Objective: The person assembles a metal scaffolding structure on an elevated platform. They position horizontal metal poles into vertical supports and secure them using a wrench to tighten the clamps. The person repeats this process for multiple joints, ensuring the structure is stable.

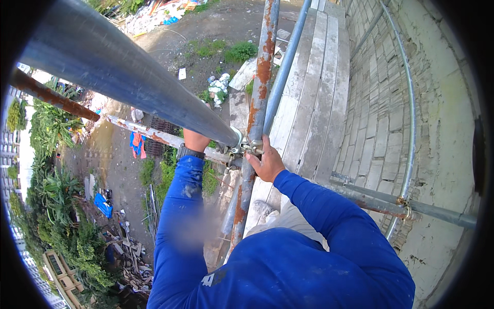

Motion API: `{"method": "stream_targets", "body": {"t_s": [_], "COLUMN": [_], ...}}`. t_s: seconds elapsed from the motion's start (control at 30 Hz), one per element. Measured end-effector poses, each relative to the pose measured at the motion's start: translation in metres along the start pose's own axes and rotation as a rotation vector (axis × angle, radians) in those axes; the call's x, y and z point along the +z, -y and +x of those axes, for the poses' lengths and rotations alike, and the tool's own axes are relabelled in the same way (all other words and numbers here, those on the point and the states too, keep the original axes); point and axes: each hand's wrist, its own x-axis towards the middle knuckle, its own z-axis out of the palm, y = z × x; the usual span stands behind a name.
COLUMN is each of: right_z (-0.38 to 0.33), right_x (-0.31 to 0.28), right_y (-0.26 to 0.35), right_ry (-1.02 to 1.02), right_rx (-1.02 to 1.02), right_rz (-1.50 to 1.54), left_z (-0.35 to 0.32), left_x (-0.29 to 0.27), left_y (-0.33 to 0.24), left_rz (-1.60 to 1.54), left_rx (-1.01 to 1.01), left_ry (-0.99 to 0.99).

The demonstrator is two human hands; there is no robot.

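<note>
A thick grey scaffold pipe [149, 85] slants from the upper left down to a metal scaffold coupler [237, 148] at a rust-patched upright pipe [264, 62]. My left hand [195, 140], a dark watch at its wrist, is wrapped round the far side of the grey pipe near its lower end. Most of its fingers are hidden behind the pipe; a fingertip shows past its upper edge. My right hand [268, 162] is at the joint, its thumb on the coupler and its index finger pointing up beside the rusty pipe. The other right fingers are largely hidden.
Grey planks [314, 87] form a narrow walkway beside a block wall [381, 113]. A rusty white horizontal pipe [146, 133] meets the joint from the left; another rail [370, 201] crosses at right. Far below lies the ground [170, 56] with debris and plants.
</note>
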Motion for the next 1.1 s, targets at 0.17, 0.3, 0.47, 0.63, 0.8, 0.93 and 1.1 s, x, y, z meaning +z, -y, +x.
{"method": "stream_targets", "body": {"t_s": [0.17, 0.3, 0.47, 0.63, 0.8, 0.93, 1.1], "right_z": [-0.002, 0.002, 0.001, 0.003, 0.0, 0.001, 0.0], "right_x": [-0.01, -0.011, -0.009, -0.008, -0.001, 0.008, 0.008], "right_y": [0.008, 0.013, 0.007, 0.004, -0.005, -0.011, -0.013], "right_ry": [0.019, 0.031, 0.019, 0.029, 0.006, -0.027, -0.039], "right_rx": [0.032, -0.004, -0.007, 0.001, 0.003, -0.069, -0.05], "right_rz": [0.019, 0.038, 0.035, 0.045, 0.011, 0.019, 0.003], "left_z": [0.043, 0.032, 0.022, 0.053, 0.053, -0.016, -0.101], "left_x": [0.071, 0.119, 0.129, 0.105, 0.023, -0.044, -0.09], "left_y": [0.038, 0.111, 0.13, 0.091, 0.045, 0.03, -0.036], "left_rz": [-0.036, 0.422, 0.633, 0.576, 0.299, -0.055, -0.422], "left_rx": [-0.602, -0.502, 0.161, -0.297, -0.581, -0.121, -0.346], "left_ry": [0.369, 0.964, 1.33, 1.034, 0.605, 0.012, -0.251]}}
